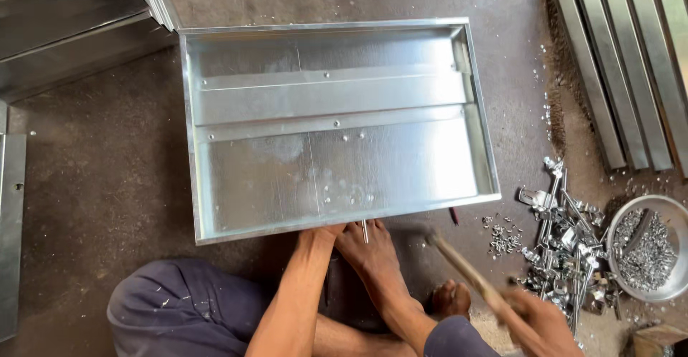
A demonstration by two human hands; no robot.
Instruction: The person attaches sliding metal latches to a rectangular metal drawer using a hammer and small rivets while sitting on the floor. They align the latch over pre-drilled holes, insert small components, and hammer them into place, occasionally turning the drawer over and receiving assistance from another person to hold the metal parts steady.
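Observation:
A shallow galvanized sheet-metal tray (215, 206) lies on the floor in front of me, with a riveted stiffening strip (330, 99) across its inside. My left hand (322, 236) rests at the tray's near rim, pressed against the toes of my bare foot (373, 256). A thin metal pin (364, 231) stands upright at the rim between them; what holds it is unclear. My right hand (548, 321), low on the right, grips a hammer's wooden handle (466, 271). The hammer is blurred by motion, and its head (432, 238) is close to the pin.
A round metal bowl of small fasteners (648, 249) sits at the right, beside a heap of metal clips and brackets (562, 235) and loose rivets (505, 239). Long folded metal channels (631, 63) lie at the top right, and more sheet-metal pieces (64, 27) at the left.

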